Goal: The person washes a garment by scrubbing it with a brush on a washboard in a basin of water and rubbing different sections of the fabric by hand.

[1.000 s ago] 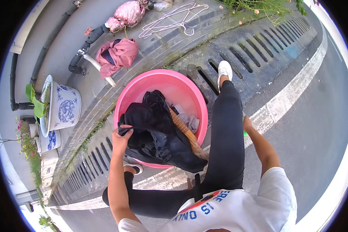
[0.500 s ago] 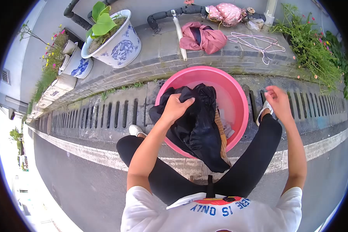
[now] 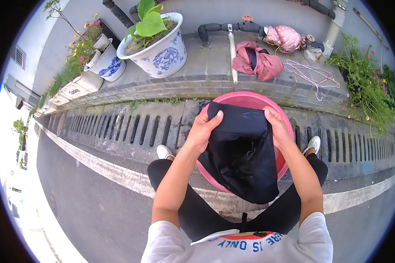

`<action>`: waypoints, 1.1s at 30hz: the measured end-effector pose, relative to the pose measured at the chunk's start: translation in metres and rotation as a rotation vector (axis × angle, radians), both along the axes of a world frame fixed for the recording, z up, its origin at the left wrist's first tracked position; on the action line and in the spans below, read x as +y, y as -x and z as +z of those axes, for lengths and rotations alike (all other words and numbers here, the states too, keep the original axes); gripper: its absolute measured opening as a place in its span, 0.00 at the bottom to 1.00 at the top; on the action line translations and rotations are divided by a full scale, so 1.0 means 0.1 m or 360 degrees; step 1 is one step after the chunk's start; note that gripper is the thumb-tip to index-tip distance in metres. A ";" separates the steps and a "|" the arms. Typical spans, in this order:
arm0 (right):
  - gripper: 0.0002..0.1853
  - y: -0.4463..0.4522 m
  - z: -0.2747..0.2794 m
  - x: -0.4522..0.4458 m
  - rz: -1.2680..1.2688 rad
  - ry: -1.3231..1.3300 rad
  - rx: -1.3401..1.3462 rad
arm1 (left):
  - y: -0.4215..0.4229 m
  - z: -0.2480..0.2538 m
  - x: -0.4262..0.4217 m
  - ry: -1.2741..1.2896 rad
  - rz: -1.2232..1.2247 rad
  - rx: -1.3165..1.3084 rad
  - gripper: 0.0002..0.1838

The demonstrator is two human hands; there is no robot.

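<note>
A wet black garment (image 3: 239, 149) is spread between my two hands above a pink basin (image 3: 284, 107). My left hand (image 3: 205, 127) pinches its upper left corner, thumb on top. At the upper right corner, my right hand (image 3: 276, 125) grips the cloth between thumb and fingers. The garment's lower end hangs over the basin's near rim, between my knees. It covers most of the basin, so the inside is largely hidden.
Behind the basin runs a slotted drain (image 3: 138, 129) and a brick ledge (image 3: 180, 90). On the ledge are a blue-and-white planter (image 3: 162, 57), a pink cloth bundle (image 3: 259, 63), wire hangers (image 3: 311, 76) and flowering plants (image 3: 366, 83).
My right hand came in from the right and took hold of the garment, which is now stretched flat between both hands. The washboard in the basin is now covered. The view shifted.
</note>
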State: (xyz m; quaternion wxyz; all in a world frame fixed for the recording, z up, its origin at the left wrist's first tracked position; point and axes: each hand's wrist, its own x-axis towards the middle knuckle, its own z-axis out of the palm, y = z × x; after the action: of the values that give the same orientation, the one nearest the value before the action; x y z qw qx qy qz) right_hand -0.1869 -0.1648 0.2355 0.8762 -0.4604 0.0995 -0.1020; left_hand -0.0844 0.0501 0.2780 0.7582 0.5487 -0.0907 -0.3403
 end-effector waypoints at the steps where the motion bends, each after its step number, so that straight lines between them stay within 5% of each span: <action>1: 0.10 -0.12 -0.22 -0.05 -0.0220 0.0188 0.0054 | 0.00 -0.14 -0.08 -0.0026 0.0054 -0.0090 0.12; 4: 0.12 -0.26 -0.65 -0.07 -0.0630 0.1138 0.0106 | 0.02 -0.58 -0.35 -0.0140 0.0288 -0.0252 0.11; 7: 0.10 -0.16 -0.38 0.40 -0.0786 0.1526 -0.0169 | -0.02 -0.95 -0.63 -0.0004 0.0508 0.0130 0.14; 9: 0.07 0.01 -0.28 0.78 -0.0458 0.1476 -0.0402 | 0.00 -1.35 -0.83 -0.0199 0.0378 -0.0007 0.14; 10: 0.09 0.01 -0.38 0.81 -0.0452 0.1950 -0.0676 | 0.07 -1.52 -0.92 -0.0381 0.0228 -0.0160 0.14; 11: 0.13 0.03 -0.39 0.73 -0.0405 0.2089 -0.0744 | 0.08 -2.00 -1.02 -0.0191 0.0238 0.0118 0.18; 12: 0.16 -0.05 -0.51 0.55 -0.0423 0.2245 -0.0880 | 0.28 -1.71 -1.01 -0.0184 0.0289 0.0316 0.20; 14: 0.19 -0.14 -0.80 0.20 -0.0427 0.1823 0.0125 | 0.58 -1.29 -1.06 -0.0210 0.0392 0.0434 0.27; 16: 0.18 -0.14 -0.72 0.45 -0.0505 0.1919 0.0105 | 0.51 -1.14 -0.98 -0.0328 0.0476 0.0564 0.26; 17: 0.17 -0.07 -0.59 0.68 -0.0457 0.2036 -0.0220 | 0.38 -1.51 -0.94 -0.0085 0.0417 0.0624 0.26; 20: 0.18 0.05 -0.65 0.79 -0.0301 0.2222 -0.0830 | 0.26 -1.95 -1.02 -0.0310 0.0524 0.0414 0.32; 22: 0.19 -0.13 -0.91 0.45 -0.0239 0.1986 -0.0373 | 0.54 -1.36 -0.88 -0.0554 0.0556 0.0292 0.30; 23: 0.19 -0.21 -0.93 0.41 -0.0178 0.1249 0.0063 | 0.70 -1.27 -0.94 -0.0722 0.0568 0.0225 0.29; 24: 0.19 -0.22 -0.81 0.54 -0.0230 0.1504 -0.0104 | 0.71 -1.28 -0.87 -0.0732 0.0510 0.0370 0.26; 25: 0.19 -0.14 -0.72 0.72 -0.0291 0.1760 -0.0266 | 0.68 -1.53 -0.85 -0.0565 0.0486 -0.0144 0.24; 27: 0.18 0.11 -0.58 1.01 -0.0242 0.2166 -0.0647 | 0.65 -2.35 -0.88 -0.0296 0.0528 -0.0474 0.21; 29: 0.19 0.07 -0.74 0.93 -0.0217 0.2094 -0.0683 | 0.63 -2.56 -0.88 -0.0386 0.0382 -0.0207 0.19; 30: 0.20 -0.02 -0.80 0.82 -0.0199 0.1968 -0.0596 | 0.84 -1.59 -0.66 -0.0258 0.0481 0.0282 0.20; 32: 0.22 -0.16 -1.11 0.52 -0.0086 0.1791 0.0072 | 0.84 -1.50 -0.79 -0.0509 0.0610 0.0551 0.20; 33: 0.21 -0.11 -0.91 0.71 -0.0174 0.1902 -0.0140 | 0.86 -1.30 -0.65 -0.0296 0.0629 0.0490 0.20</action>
State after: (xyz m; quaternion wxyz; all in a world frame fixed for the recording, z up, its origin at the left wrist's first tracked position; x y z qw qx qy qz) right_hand -0.1759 -0.0934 0.1449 0.4625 -0.8627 0.0122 -0.2040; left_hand -0.1706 -0.0144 0.1485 0.7612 0.5648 0.1662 -0.2720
